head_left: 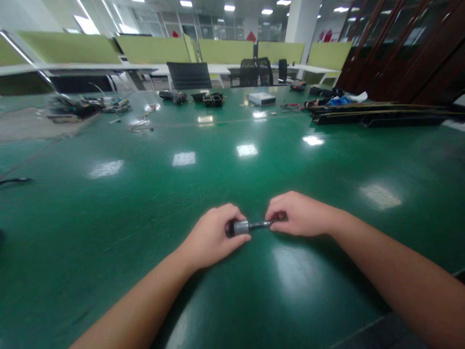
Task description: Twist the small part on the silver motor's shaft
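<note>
Low over the green table [152, 203], my two hands hold a short tool-like piece [241, 227] lying roughly level between them. Its left part is a thick silver and black cylinder; a thin dark metal shaft [258, 225] sticks out to the right. The fingers and thumb of my left hand [214, 232] are closed around the cylinder. My right hand [300, 215] pinches the shaft's far end between thumb and fingers. That end is partly hidden by the fingers, and its exact kind cannot be made out.
Circuit boards and electronic scraps [90, 106] lie at the back left, with a coiled cable [141, 127] nearby. Black clips or brackets [212, 99] and a white box [261, 99] stand farther back. Long black strips [378, 114] are stacked at the right. Chairs [189, 75] stand beyond.
</note>
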`<state>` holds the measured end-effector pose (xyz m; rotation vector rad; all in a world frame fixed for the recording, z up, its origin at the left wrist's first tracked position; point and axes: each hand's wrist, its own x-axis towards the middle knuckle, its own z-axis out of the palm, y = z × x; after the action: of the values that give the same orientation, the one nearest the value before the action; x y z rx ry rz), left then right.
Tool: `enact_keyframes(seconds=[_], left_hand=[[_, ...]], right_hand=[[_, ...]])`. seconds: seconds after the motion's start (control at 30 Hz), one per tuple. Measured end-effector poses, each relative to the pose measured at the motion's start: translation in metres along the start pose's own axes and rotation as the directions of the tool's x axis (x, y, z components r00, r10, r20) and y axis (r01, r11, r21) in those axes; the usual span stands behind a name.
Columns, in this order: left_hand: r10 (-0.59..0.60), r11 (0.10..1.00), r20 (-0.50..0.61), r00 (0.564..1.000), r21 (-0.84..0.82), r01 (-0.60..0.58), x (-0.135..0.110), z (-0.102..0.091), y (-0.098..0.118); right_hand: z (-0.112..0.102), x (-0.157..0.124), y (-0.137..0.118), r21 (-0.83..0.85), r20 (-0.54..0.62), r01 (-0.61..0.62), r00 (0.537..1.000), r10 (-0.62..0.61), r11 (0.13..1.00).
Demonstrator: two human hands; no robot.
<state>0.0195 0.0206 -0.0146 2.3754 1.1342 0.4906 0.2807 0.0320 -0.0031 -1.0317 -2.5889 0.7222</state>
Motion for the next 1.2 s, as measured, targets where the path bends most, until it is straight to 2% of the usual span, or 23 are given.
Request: enact_keyframes(seconds=[0.2,0.47,0.63,0.7,0.9,1.2], left_hand=[[-0.007,1.0,-0.006,1.0,0.009,0.007,0.0,0.001,0.0],[0.016,1.0,-0.008,1.0,0.024,-0.016,0.0,-0.001,0.003],[-0.014,1.0,-0.002,1.0,0.025,0.014,0.0,-0.001,0.0],[-0.029,0.999,0.001,1.0,0.024,0.029,0.001,0.0,0.0],[-0.023,1.0,-0.003,1.0,0.008,0.023,0.001,0.0,0.002],[-0.039,0.999,-0.001,0.999,-0.031,0.039,0.0,0.0,0.001]], right_hand=[[0.015,0.008,-0.008,0.021,-0.078,0.0,0.997,0.002,1.0],[0.021,0.011,-0.015,0.093,-0.082,0.02,0.997,-0.013,0.995],[0.024,0.012,-0.015,0.188,-0.096,-0.049,0.993,0.067,0.981],[0.025,0.012,-0.014,0.181,-0.106,-0.064,0.991,0.084,0.981],[0.024,0.011,-0.015,0.101,-0.124,-0.025,0.992,0.037,0.995],[0.023,0.01,-0.016,0.07,-0.135,0.032,0.991,-0.022,0.997]])
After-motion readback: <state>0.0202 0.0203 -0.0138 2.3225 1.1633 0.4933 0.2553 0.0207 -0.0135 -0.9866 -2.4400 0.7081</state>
